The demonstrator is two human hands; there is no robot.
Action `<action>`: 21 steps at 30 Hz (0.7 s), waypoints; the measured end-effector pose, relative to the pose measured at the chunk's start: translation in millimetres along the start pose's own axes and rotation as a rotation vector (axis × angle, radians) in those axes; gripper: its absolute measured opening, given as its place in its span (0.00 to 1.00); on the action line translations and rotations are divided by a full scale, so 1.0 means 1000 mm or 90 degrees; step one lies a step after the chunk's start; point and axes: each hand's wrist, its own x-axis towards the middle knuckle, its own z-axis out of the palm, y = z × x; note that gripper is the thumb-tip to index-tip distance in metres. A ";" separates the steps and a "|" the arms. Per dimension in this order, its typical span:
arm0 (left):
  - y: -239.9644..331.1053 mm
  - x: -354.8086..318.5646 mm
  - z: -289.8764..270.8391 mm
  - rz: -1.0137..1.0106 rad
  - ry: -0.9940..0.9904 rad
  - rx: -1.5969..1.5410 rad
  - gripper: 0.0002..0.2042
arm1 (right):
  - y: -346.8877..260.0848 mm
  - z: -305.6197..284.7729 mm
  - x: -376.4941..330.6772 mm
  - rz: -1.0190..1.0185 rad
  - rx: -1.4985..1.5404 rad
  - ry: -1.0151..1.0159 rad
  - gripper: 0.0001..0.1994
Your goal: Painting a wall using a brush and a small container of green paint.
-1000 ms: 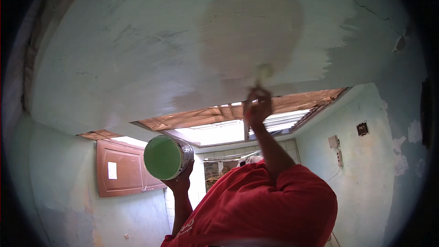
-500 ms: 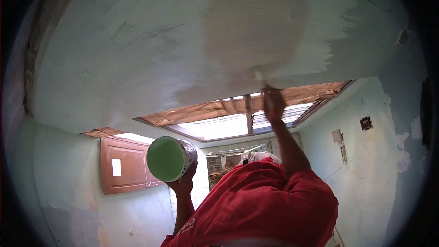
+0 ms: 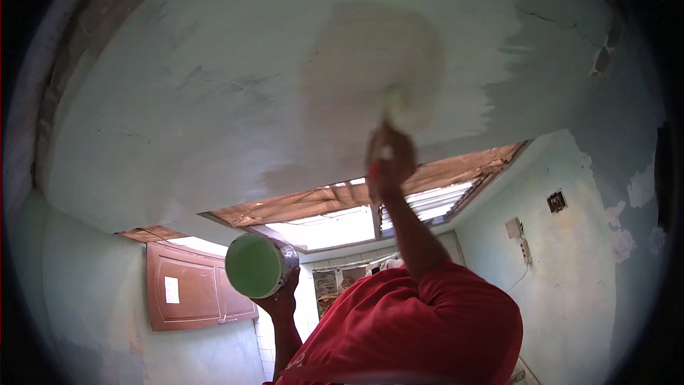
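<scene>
"What's largest?"
"The pale green surface [image 3: 235, 64], its edges lost in black."
"Then?"
"The red shirt [image 3: 420, 328], cut off below."
"The bucket [image 3: 288, 257]?"
"Left of the shirt, gripped by the left hand [image 3: 280, 301], fingers partly hidden."
"The right hand [image 3: 392, 160]?"
"Well apart from the left, closed around a brush [image 3: 397, 100]. It's blurred; I can't tell whether its bristles touch."

Toward one o'clock the bare right hand [image 3: 393, 157] and pale-tipped paintbrush [image 3: 396, 101] blur, toward eight a round white bucket [image 3: 290, 258] partly hides a brown wooden door [image 3: 194, 289], and at six the red cloth shirt [image 3: 420, 321] is cropped.
</scene>
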 end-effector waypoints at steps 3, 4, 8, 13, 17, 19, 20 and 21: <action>0.009 0.007 0.015 -0.008 -0.050 -0.040 0.45 | -0.079 0.032 -0.024 0.027 0.179 -0.145 0.16; 0.011 0.010 0.017 0.030 -0.054 -0.036 0.45 | -0.105 0.038 -0.023 0.030 0.255 -0.232 0.16; 0.013 0.014 0.014 0.032 -0.077 -0.031 0.48 | -0.147 0.052 0.016 -0.022 0.379 -0.320 0.16; 0.019 0.012 0.019 0.010 -0.062 -0.043 0.47 | -0.021 -0.006 0.091 0.133 0.265 -0.092 0.08; 0.008 0.006 0.013 -0.012 -0.036 -0.047 0.46 | 0.094 -0.096 0.162 0.077 -0.043 0.115 0.07; 0.005 0.004 0.009 0.007 -0.031 -0.010 0.46 | 0.110 -0.110 0.180 0.176 -0.023 0.205 0.10; 0.005 0.005 0.011 -0.020 -0.032 -0.063 0.46 | 0.107 -0.105 0.183 0.088 -0.113 0.219 0.08; 0.005 0.006 0.012 -0.046 -0.031 -0.115 0.46 | 0.104 -0.099 0.185 0.000 -0.200 0.232 0.07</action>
